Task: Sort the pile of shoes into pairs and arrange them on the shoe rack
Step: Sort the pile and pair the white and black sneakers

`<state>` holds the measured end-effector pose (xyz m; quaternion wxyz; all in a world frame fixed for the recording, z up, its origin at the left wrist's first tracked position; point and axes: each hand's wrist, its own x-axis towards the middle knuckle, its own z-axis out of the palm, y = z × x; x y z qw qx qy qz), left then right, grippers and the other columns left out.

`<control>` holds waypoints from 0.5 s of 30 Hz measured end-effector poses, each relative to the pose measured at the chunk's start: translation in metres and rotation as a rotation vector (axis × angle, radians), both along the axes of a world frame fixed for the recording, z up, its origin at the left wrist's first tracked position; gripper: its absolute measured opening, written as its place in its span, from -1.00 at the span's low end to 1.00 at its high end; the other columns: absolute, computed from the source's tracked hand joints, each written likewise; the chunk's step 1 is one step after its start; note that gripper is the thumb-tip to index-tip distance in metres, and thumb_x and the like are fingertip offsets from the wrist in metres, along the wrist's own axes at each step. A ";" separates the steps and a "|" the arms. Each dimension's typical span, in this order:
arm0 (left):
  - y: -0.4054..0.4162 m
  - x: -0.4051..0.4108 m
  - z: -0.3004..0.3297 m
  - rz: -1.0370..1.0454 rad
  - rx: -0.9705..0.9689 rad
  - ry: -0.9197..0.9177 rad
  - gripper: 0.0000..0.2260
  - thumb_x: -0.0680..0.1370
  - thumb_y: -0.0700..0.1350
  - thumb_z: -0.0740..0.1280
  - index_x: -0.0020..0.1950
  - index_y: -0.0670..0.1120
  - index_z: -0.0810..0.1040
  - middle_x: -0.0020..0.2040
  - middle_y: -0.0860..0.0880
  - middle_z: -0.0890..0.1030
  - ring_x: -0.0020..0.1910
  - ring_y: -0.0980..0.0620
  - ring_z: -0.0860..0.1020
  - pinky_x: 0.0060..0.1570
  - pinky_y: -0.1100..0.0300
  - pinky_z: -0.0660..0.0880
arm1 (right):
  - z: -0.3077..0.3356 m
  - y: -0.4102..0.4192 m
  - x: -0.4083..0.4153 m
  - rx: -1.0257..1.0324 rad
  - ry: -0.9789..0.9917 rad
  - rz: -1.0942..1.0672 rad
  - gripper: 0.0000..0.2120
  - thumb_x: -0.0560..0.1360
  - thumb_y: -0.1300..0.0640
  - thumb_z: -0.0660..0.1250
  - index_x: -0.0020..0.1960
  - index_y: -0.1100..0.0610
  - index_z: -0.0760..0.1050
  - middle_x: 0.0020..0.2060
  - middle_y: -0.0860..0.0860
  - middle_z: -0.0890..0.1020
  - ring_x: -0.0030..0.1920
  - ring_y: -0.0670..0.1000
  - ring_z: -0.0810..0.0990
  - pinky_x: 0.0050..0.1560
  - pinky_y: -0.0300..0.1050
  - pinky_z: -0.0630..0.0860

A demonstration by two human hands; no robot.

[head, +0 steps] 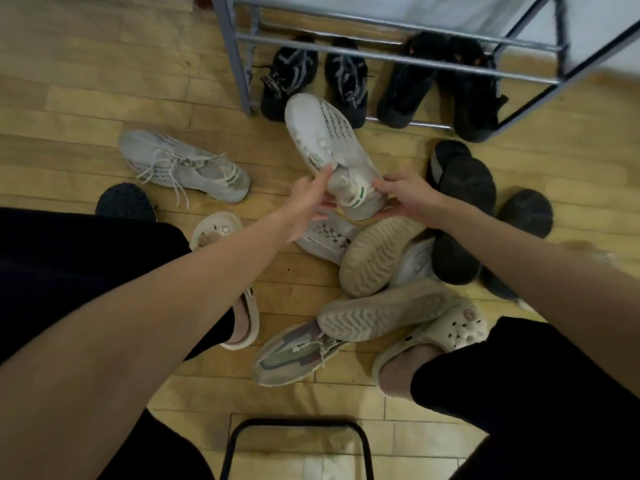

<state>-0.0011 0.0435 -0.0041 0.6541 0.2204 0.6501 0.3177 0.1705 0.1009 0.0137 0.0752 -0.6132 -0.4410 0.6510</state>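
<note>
A white sneaker [330,150] is held above the floor [86,109] by its heel end, pinched between the left hand [308,202] and the right hand [408,197]. Its long axis runs away from the hands, the toe aimed at the front rail of the shoe rack [398,57]. Its likely mate, a grey-white sneaker [183,166], lies on the floor well to the left, nearer the left hand and roughly crosswise to the held one.

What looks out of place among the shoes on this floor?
The white sneaker held by both hands has its match, the grey-white sneaker, lying apart to the left, on its side with laces trailing loose. Two tan shoes in the pile lie sole-up.
</note>
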 end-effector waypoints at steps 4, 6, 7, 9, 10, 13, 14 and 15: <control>-0.006 0.015 0.006 0.004 -0.017 0.015 -0.86 0.55 -0.22 0.36 0.07 -0.20 0.48 -0.01 -0.14 0.63 0.07 -0.12 0.62 0.13 -0.01 0.58 | -0.001 -0.020 0.021 -0.057 0.077 -0.029 -0.68 0.63 0.15 0.19 0.31 0.29 0.41 0.17 0.15 0.55 0.12 0.10 0.58 -0.21 -0.15 0.64; -0.011 0.021 0.007 0.005 -0.067 -0.022 -0.80 0.53 -0.29 0.35 0.13 -0.27 0.45 0.08 -0.20 0.61 0.06 -0.10 0.62 0.11 0.00 0.59 | -0.006 -0.031 0.030 -0.070 0.105 -0.065 -0.70 0.63 0.16 0.19 0.30 0.29 0.42 0.19 0.17 0.55 0.12 0.11 0.58 -0.15 -0.11 0.62; -0.013 0.024 0.007 -0.012 -0.082 -0.019 -0.72 0.53 -0.32 0.34 0.22 -0.30 0.42 0.13 -0.21 0.60 0.05 -0.09 0.63 0.08 0.02 0.61 | -0.009 -0.038 0.034 -0.072 0.109 -0.077 -0.70 0.63 0.16 0.19 0.30 0.29 0.41 0.18 0.17 0.56 0.10 0.10 0.59 -0.11 -0.09 0.61; -0.019 0.030 0.007 -0.068 -0.084 0.040 -0.65 0.53 -0.34 0.32 0.31 -0.29 0.40 0.17 -0.21 0.59 0.03 -0.09 0.63 -0.01 0.04 0.63 | -0.014 -0.053 0.042 -0.049 0.060 -0.035 -0.65 0.62 0.12 0.20 0.33 0.29 0.40 0.10 0.16 0.59 0.02 0.07 0.62 -0.06 -0.09 0.61; -0.022 0.033 0.005 -0.095 -0.079 0.071 -0.65 0.53 -0.33 0.31 0.31 -0.28 0.41 0.17 -0.21 0.59 0.03 -0.09 0.63 -0.05 0.05 0.64 | -0.016 -0.059 0.046 -0.026 0.014 0.020 -0.63 0.62 0.09 0.22 0.34 0.28 0.40 0.07 0.16 0.60 -0.02 0.05 0.63 -0.05 -0.11 0.62; -0.034 0.036 0.003 -0.167 -0.084 0.108 -0.65 0.55 -0.28 0.31 0.34 -0.20 0.45 0.19 -0.15 0.61 0.10 -0.09 0.62 0.02 0.03 0.62 | -0.018 -0.074 0.056 0.051 -0.106 0.178 -0.63 0.58 0.02 0.27 0.27 0.25 0.45 0.02 0.20 0.61 -0.03 0.06 0.62 -0.04 -0.13 0.59; -0.038 0.036 0.002 -0.192 -0.087 0.120 -0.64 0.55 -0.27 0.32 0.35 -0.18 0.45 0.20 -0.14 0.61 0.12 -0.08 0.61 0.05 0.00 0.61 | -0.019 -0.077 0.059 0.078 -0.126 0.203 -0.64 0.57 0.02 0.29 0.24 0.26 0.47 -0.02 0.20 0.61 -0.05 0.06 0.61 -0.05 -0.12 0.58; -0.040 0.035 0.001 -0.212 -0.087 0.124 -0.63 0.56 -0.26 0.32 0.36 -0.17 0.44 0.21 -0.13 0.61 0.13 -0.08 0.61 0.07 0.00 0.61 | -0.019 -0.080 0.062 0.107 -0.140 0.219 -0.65 0.57 0.03 0.30 0.21 0.27 0.49 -0.05 0.18 0.61 -0.07 0.05 0.60 -0.06 -0.09 0.58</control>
